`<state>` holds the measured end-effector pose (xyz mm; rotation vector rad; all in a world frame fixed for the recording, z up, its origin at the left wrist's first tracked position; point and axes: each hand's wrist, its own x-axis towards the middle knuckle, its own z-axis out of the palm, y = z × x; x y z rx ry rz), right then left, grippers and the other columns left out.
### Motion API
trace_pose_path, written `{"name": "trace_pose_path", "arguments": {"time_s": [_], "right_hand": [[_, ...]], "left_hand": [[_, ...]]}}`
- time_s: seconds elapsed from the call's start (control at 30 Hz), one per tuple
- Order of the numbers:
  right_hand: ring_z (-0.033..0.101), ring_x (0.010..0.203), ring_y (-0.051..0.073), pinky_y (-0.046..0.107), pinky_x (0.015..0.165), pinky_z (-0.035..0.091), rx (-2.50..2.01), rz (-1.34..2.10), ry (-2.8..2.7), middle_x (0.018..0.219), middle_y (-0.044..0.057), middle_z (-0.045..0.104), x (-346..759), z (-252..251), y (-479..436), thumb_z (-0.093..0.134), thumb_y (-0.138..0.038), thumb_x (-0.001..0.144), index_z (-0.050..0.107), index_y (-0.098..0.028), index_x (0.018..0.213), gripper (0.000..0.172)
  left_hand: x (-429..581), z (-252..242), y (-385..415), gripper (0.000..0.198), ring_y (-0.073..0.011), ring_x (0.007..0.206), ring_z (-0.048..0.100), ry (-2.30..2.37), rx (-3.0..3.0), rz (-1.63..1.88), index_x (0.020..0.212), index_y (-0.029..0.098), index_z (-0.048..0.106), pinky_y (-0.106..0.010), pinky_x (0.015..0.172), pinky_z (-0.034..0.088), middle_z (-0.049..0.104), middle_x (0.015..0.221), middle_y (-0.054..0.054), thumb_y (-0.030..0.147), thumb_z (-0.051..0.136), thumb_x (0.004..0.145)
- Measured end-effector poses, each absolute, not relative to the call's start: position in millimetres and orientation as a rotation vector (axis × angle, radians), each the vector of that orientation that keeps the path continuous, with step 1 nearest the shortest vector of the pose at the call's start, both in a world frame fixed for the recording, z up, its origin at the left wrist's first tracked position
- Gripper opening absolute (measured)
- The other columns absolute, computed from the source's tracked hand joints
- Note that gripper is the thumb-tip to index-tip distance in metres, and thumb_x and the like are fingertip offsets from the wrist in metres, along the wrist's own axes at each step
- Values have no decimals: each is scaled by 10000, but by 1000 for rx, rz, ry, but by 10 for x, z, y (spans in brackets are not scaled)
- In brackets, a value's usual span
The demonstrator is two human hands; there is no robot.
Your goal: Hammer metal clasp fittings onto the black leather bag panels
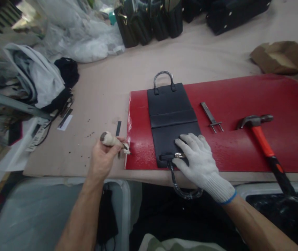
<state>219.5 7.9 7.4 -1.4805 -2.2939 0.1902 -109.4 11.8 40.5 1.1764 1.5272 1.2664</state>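
My bare left hand (103, 155) is closed around a tool with a pale, rounded handle (109, 138), its tip near the left edge of the red mat (139, 132). A dark strip (118, 129) lies just beside that hand. My right hand (197, 157), in a white glove with a blue cuff, rests with fingers spread on the lower part of a black leather bag piece (169, 104). The piece lies flat on the mat, with a wrapped handle at each end. Near my right thumb is a metal clasp (179, 155).
A two-pronged metal tool (209, 114) and a hammer (265, 143) lie on the mat's right. Black bags (149, 21) and a cardboard tray (282, 57) stand behind. Plastic wrapping (86, 38) is heaped back left. Grey bins (60, 212) sit below the table edge.
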Motion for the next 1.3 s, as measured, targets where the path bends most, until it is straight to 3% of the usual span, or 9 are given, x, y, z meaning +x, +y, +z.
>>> {"name": "trace_pose_path", "arguments": {"time_s": [0.17,0.33,0.5,0.67,0.93,1.3], "right_hand": [[445,1396,397,618,1214,269,-1488,202,-2289,1449,148,576,2186,77,85,664,-408,908,639,-150,1342,505],[445,1398,400,625,1210,275,-1484,211,-2282,1449,155,578,2185,81,72,658,-401,907,642,-142,1339,504],[453,1393,395,617,1212,277,-1477,197,-2266,1446,151,583,2182,76,64,649,-411,914,647,-144,1333,496],[455,1393,397,615,1216,273,-1485,209,-2268,1451,153,582,2182,78,72,667,-413,901,649,-144,1331,507],[445,1406,393,611,1223,261,-1494,221,-2241,1455,150,579,2178,67,64,665,-417,899,646,-153,1337,512],[450,1395,384,599,1232,250,-1493,245,-2226,1449,136,582,2179,70,64,686,-399,884,648,-158,1336,514]], "left_hand": [[-466,222,-2,288,-209,1011,717,1352,1470,1316,1157,189,597,-360,908,613,735,1120,-91,262,716,905],[-519,-4,1,302,-244,1136,697,1436,1469,1370,1161,170,645,-422,1039,568,727,1198,-114,241,728,880],[-617,-56,47,216,-266,1092,713,1416,1410,1294,1067,161,708,-424,990,591,745,1138,-122,292,714,894],[-416,50,-46,210,-286,1099,715,1344,1416,1392,1033,177,672,-446,974,600,737,1137,-128,330,730,902],[-38,-142,-223,181,-304,1183,696,1209,1474,1372,1099,206,608,-522,1063,550,713,1240,-146,283,679,952],[14,-161,-239,148,-280,1158,707,1228,1549,1440,1067,199,609,-478,1014,566,731,1210,-135,238,683,946]]}}
